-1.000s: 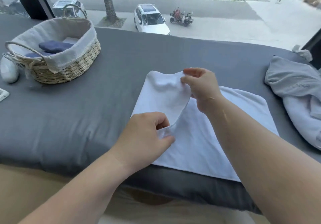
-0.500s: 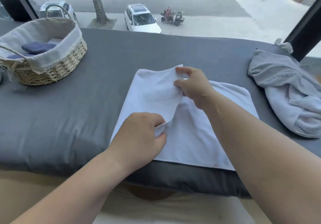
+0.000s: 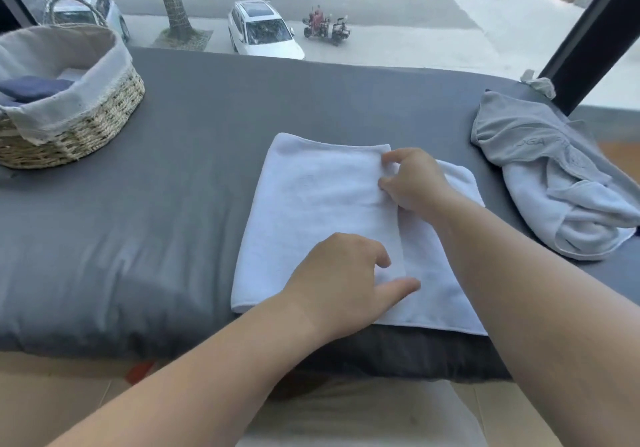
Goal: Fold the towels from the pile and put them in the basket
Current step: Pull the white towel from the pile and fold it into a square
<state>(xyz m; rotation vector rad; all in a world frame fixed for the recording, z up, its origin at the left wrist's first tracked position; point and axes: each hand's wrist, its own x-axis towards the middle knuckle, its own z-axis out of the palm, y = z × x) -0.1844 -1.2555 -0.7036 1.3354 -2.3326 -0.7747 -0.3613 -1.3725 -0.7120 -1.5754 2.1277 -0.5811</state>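
**Mara:** Grey padding (image 3: 156, 224) covers the whole bench under the window, right? What's lying on it?

**Jon:** A white towel (image 3: 311, 211) in the middle, near the front edge. Its left part is doubled over onto the rest, so a strip of the lower layer shows along the right side and at the near right corner.

**Mara:** And the hands?

**Jon:** The left hand (image 3: 346, 273) rests palm down on the near end of the folded flap, fingers curled loosely, thumb stretched out to the right along the flap's edge. It presses rather than grips. The right hand (image 3: 412, 179) is at the far end of the same edge, with thumb and forefinger pinching the corner of the flap and the other fingers tucked in.

**Mara:** Where's the basket?

**Jon:** The wicker basket (image 3: 86, 131) with a pale cloth liner sits at the far left of the padding, well apart from the towel. A dark blue folded towel (image 3: 33, 88) lies inside it, with something white behind it.

**Mara:** Anything left to fold?

**Jon:** 1 crumpled heap, the pile (image 3: 554, 176), sits at the right end: grey cloth over paler cloth.
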